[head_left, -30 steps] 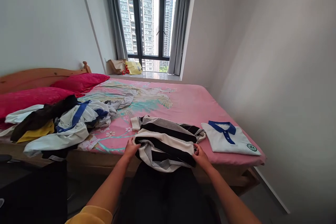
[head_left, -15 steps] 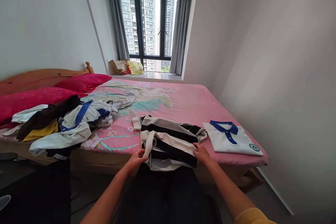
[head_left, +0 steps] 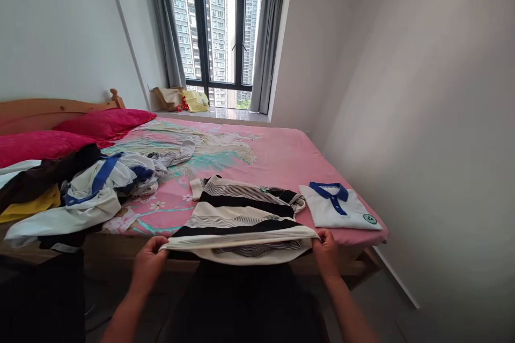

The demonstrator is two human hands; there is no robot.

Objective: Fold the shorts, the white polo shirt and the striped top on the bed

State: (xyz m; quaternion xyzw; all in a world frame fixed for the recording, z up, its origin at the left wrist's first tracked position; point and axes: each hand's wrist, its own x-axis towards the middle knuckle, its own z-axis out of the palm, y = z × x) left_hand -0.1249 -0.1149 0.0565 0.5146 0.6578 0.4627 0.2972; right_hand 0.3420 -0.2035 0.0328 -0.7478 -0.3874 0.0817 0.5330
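A black and white striped shirt (head_left: 245, 214) lies on the near edge of the bed, its hem pulled toward me and stretched wide. My left hand (head_left: 151, 260) pinches the hem's left corner. At the right corner, my right hand (head_left: 326, 249) grips the same hem between thumb and fingers. The hem hangs slightly past the mattress edge, and its opening shows striped cloth inside. Just right of the striped shirt rests a folded white polo shirt (head_left: 322, 214) with a blue collar and a round green badge.
A loose heap of clothes (head_left: 100, 187) lies at the left of the bed (head_left: 277, 155), beside red pillows (head_left: 100, 123). Paper and yellow bags (head_left: 195, 101) sit on the window sill. A white wall (head_left: 434, 118) runs along the right side.
The bunched lower part of the striped shirt is now spread out and drawn toward me. My hands have moved apart along its hem. The view has shifted slightly right.
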